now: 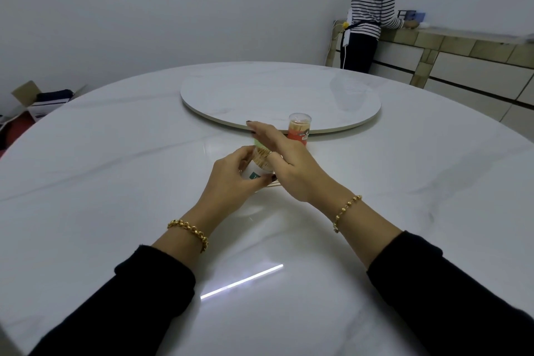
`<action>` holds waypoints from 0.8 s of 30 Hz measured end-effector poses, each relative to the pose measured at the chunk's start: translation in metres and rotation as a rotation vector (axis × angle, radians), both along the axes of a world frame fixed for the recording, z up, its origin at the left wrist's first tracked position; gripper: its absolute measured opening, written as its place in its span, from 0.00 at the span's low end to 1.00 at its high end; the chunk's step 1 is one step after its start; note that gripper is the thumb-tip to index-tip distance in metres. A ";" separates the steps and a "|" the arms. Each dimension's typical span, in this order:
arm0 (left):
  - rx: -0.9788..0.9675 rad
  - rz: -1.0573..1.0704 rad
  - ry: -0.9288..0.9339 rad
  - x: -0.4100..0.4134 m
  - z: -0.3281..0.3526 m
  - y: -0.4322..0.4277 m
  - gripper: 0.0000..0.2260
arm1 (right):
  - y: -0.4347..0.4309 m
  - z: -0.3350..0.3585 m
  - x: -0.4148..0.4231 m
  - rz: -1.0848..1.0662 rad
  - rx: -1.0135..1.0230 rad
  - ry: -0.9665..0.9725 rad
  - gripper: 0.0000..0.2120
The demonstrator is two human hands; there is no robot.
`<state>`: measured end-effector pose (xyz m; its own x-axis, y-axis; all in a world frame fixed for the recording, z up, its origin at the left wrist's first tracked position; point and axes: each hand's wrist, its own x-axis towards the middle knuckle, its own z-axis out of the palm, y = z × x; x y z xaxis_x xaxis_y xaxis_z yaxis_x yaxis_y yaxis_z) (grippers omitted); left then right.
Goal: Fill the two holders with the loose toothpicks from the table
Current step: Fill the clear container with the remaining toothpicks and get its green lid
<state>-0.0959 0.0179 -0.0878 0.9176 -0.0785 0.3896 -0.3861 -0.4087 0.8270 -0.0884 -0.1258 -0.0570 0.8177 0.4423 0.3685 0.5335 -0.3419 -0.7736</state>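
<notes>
Both hands at the green-labelled holder (256, 168) on the white counter (115, 182).
The fingers (241, 154) of the left hand (228, 179) curl round the tilted holder, which is packed with toothpicks. The right hand (286, 159) lies across its mouth, fingers straight, gripping nothing. A few loose toothpicks (274, 184) lie on the counter just under the hands. Farther off to the right a red-labelled holder (299, 131) stands upright, lid on, by the turntable (260, 95).
</notes>
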 end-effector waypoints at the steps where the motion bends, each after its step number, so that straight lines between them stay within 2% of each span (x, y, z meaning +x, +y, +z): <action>1: -0.005 0.000 -0.001 0.000 0.000 0.000 0.19 | 0.000 0.000 0.000 -0.008 0.038 -0.009 0.29; 6: -0.040 0.010 -0.013 -0.002 0.002 0.000 0.19 | -0.001 -0.004 -0.002 -0.182 0.244 -0.035 0.26; 10: -0.048 0.029 -0.021 -0.003 0.004 0.000 0.18 | 0.005 -0.021 -0.005 -0.280 0.264 0.069 0.22; 13: -0.052 0.028 -0.033 -0.006 0.006 -0.002 0.15 | 0.010 -0.025 -0.010 -0.235 0.134 0.028 0.24; 18: -0.003 0.032 -0.034 -0.005 0.005 -0.001 0.15 | 0.015 -0.027 -0.017 -0.217 -0.150 -0.214 0.27; 24: 0.000 0.001 -0.047 -0.005 0.004 -0.002 0.15 | 0.010 -0.028 -0.015 -0.288 -0.319 -0.387 0.26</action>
<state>-0.1013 0.0155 -0.0837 0.8984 -0.0775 0.4324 -0.4241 -0.4090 0.8080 -0.1030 -0.1160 -0.0848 0.7542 0.3599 0.5493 0.6075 -0.6999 -0.3756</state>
